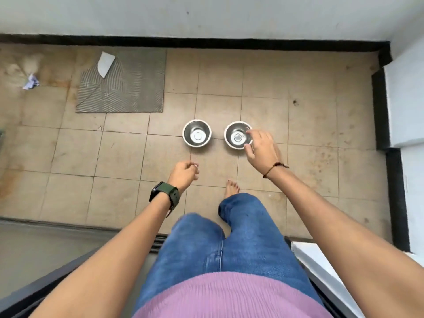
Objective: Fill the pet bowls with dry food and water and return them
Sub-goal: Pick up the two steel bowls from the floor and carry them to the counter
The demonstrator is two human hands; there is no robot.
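Two small steel pet bowls stand side by side on the tiled floor, both with nothing in them. The left bowl (196, 133) is untouched. My right hand (261, 150) hovers at the right rim of the right bowl (236, 134), fingers spread around the rim; contact is hard to judge. My left hand (184, 172), with a dark green watch on its wrist, hangs loosely curled below the left bowl and holds nothing.
A grey patterned mat (124, 83) with a white scrap on it lies at the back left. Crumpled paper (31, 82) sits at the far left. A black skirting (380, 111) and white wall bound the right side. My bare foot (232, 188) stands just before the bowls.
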